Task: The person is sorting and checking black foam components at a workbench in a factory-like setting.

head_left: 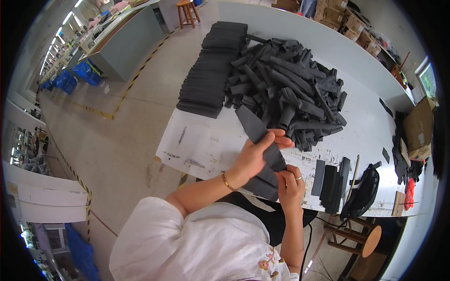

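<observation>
Holding a dark gray fabric strip, left hand clasping its middle, right hand pinching its near end; heaped strips cover part of a white counter.

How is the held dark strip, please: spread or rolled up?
Spread lengthwise: the dark strip extends unrolled from beyond the left hand to the right hand.
</observation>
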Tool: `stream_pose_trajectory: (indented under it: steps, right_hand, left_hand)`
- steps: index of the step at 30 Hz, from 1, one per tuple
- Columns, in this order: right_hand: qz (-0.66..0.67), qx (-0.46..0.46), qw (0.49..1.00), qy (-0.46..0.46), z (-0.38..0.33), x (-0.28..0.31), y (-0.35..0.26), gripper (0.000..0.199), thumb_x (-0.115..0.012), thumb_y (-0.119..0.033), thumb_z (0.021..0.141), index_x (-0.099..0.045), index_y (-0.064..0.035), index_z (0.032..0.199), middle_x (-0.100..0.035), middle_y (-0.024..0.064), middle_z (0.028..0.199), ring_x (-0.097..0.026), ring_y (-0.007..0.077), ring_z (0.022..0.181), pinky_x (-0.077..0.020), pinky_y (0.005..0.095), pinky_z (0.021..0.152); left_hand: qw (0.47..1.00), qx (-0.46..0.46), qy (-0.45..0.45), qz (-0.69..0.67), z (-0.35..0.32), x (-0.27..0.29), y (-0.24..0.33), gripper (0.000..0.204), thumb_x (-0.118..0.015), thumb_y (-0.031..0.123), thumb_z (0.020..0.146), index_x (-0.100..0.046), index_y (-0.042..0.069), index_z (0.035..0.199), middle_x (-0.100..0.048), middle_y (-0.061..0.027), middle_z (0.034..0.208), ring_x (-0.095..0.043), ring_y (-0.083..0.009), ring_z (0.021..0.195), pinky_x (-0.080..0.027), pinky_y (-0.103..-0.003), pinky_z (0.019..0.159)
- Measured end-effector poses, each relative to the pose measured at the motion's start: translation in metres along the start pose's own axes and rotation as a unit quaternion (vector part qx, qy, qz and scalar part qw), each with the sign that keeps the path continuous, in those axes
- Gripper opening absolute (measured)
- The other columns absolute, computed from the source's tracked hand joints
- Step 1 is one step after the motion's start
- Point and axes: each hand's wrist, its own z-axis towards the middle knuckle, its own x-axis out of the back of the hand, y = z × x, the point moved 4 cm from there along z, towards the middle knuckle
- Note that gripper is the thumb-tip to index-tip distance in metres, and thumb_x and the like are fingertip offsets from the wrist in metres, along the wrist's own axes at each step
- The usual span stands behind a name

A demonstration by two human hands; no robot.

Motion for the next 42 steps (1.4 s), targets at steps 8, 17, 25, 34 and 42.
stream_pose_trajectory:
  steps: [8,17,25,34,42]
  right_hand:
    - [0.039,0.013,0.999,0.019,0.008,-0.001,-0.007,0.017,-0.074,0.006,0.075,-0.061,0.0,0.083,-0.063,0.0122,0.088,-0.063,0.028,0.069,-0.0495,0.033,0.058]
    - [0.042,0.009,0.999,-0.002,0.012,-0.003,-0.006,0.017,-0.074,0.006,0.075,-0.061,0.0007,0.084,-0.062,0.0125,0.089,-0.062,0.0289,0.069,-0.0501,0.0341,0.06]
    - [0.188,-0.221,0.955,0.063,0.003,-0.024,0.01,0.019,-0.076,-0.006,0.08,-0.06,0.0032,0.085,-0.062,0.01,0.091,-0.059,0.0187,0.077,-0.0471,0.0275,0.069]
    - [0.439,-0.397,0.798,0.112,-0.008,-0.027,0.025,0.02,-0.072,-0.012,0.088,-0.062,0.0001,0.1,-0.061,0.0017,0.084,-0.051,0.0078,0.07,-0.0406,0.0207,0.066]
    - [0.213,-0.306,0.921,0.113,-0.013,-0.008,0.026,0.015,-0.073,-0.009,0.087,-0.062,-0.0003,0.083,-0.06,-0.0006,0.073,-0.045,0.0049,0.063,-0.0357,0.0196,0.057]
  left_hand:
    - [0.999,-0.023,0.0,-0.046,-0.014,-0.004,-0.016,0.03,-0.056,0.026,0.099,-0.06,0.002,0.116,-0.069,-0.0146,0.105,-0.061,-0.0333,0.114,-0.045,-0.043,0.105]
    - [0.998,0.002,0.022,-0.062,-0.018,-0.005,-0.024,0.029,-0.054,0.025,0.1,-0.059,0.002,0.116,-0.07,-0.0144,0.106,-0.059,-0.033,0.118,-0.043,-0.045,0.106]
    - [0.998,-0.027,0.033,-0.036,-0.005,0.0,-0.023,0.033,-0.049,0.028,0.102,-0.058,0.0,0.117,-0.064,-0.0221,0.119,-0.06,-0.0293,0.117,-0.043,-0.038,0.104]
    - [0.999,-0.004,-0.037,-0.014,-0.002,-0.001,-0.022,0.038,-0.051,0.032,0.101,-0.058,0.002,0.122,-0.065,-0.0178,0.12,-0.054,-0.0351,0.124,-0.039,-0.05,0.109]
    - [0.985,-0.048,0.147,0.077,-0.007,0.055,0.017,0.028,-0.058,0.02,0.098,-0.061,-0.005,0.11,-0.068,-0.0183,0.102,-0.069,-0.0291,0.093,-0.057,-0.036,0.084]
